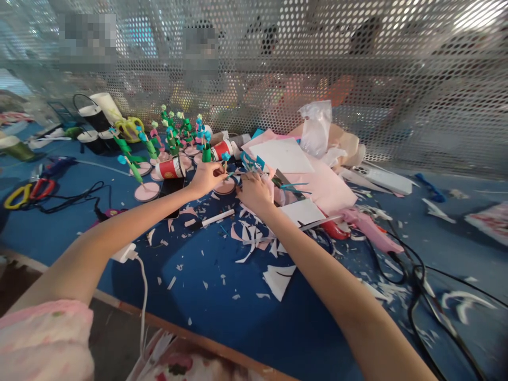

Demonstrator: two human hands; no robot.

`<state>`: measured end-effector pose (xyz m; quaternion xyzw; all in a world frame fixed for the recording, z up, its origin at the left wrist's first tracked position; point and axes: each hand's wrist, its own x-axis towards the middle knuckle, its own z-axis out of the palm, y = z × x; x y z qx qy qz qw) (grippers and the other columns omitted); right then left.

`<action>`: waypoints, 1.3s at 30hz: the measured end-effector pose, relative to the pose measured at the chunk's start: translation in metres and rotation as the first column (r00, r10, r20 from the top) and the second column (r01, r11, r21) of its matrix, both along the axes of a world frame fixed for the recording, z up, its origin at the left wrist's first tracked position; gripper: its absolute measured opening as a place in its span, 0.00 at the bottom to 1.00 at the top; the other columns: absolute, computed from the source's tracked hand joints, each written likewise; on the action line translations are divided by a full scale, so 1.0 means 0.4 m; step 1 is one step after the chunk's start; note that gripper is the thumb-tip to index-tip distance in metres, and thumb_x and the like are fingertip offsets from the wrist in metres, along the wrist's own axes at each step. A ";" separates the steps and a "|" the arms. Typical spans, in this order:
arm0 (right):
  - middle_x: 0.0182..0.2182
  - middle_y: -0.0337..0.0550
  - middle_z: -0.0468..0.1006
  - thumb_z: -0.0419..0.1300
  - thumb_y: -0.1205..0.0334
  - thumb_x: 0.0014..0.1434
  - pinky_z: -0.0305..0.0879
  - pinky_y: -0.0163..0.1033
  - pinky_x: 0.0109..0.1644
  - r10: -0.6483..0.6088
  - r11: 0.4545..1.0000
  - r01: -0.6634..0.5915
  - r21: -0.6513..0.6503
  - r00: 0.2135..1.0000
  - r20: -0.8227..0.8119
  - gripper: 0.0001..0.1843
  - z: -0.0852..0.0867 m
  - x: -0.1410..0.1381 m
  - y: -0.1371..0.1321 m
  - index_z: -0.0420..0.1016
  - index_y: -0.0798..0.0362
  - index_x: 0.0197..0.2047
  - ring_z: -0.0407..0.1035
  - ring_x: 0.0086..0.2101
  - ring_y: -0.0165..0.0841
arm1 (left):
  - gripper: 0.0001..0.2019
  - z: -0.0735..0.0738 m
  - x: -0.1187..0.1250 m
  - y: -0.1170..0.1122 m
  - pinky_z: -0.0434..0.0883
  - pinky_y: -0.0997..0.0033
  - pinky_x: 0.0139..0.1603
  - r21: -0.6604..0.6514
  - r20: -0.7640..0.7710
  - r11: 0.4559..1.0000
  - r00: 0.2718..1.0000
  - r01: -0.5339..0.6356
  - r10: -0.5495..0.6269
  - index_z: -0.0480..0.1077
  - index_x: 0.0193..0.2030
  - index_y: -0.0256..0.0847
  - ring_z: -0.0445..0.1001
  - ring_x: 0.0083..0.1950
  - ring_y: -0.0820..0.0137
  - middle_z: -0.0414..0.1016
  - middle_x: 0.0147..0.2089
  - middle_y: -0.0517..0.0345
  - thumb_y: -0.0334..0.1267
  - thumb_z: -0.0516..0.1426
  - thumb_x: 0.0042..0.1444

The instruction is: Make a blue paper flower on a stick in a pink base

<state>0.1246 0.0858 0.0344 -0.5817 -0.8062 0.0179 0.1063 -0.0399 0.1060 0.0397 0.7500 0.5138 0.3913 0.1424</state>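
My left hand (207, 179) is closed, thumb and fingers pinched at the thin stick of a small blue-topped paper flower (226, 157). That flower stands upright on a round pink base (225, 187). Just right of it, my right hand (254, 189) lies palm down with its fingers spread over paper scraps, beside some blue paper strips (254, 161); what is under the palm is hidden. Several finished-looking paper flowers with green stems (135, 172) stand on pink discs to the left. A red-and-white paper cup (170, 168) lies on its side near my left wrist.
Pink sheets (329, 185) and white paper (282, 154) are piled at the right. A pink glue gun (371, 228) with black cables lies nearer. Scissors (29, 193), a marker (216, 218) and paper offcuts are scattered about. A perforated metal screen (397, 100) borders the back.
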 end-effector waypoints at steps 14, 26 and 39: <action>0.45 0.50 0.77 0.53 0.65 0.58 0.63 0.37 0.50 0.096 0.984 -0.106 -0.142 0.993 -0.072 0.16 0.100 0.032 0.007 0.76 0.58 0.47 0.70 0.47 0.39 | 0.08 0.008 -0.007 0.006 0.70 0.70 0.36 -0.060 0.079 0.998 0.996 -0.027 0.032 0.69 0.24 0.36 0.74 0.32 0.68 0.76 0.28 0.55 0.38 0.62 0.44; 0.35 0.45 0.80 0.59 0.58 0.57 0.69 0.35 0.37 0.011 0.942 -0.068 -0.330 0.985 -0.173 0.13 0.272 0.195 -0.016 0.78 0.56 0.42 0.74 0.37 0.35 | 0.25 0.028 -0.001 -0.035 0.71 0.62 0.48 -0.095 0.002 0.985 0.990 -0.142 0.143 0.62 0.46 0.38 0.71 0.43 0.67 0.67 0.47 0.50 0.31 0.64 0.40; 0.50 0.58 0.72 0.67 0.54 0.48 0.64 0.40 0.49 -0.234 0.953 0.254 -0.163 0.963 0.132 0.34 0.244 0.260 0.036 0.68 0.65 0.54 0.68 0.49 0.43 | 0.35 0.001 0.142 -0.237 0.49 0.42 0.68 -0.193 -0.225 0.968 0.953 0.160 -0.202 0.44 0.62 0.38 0.42 0.70 0.49 0.45 0.67 0.34 0.49 0.54 0.52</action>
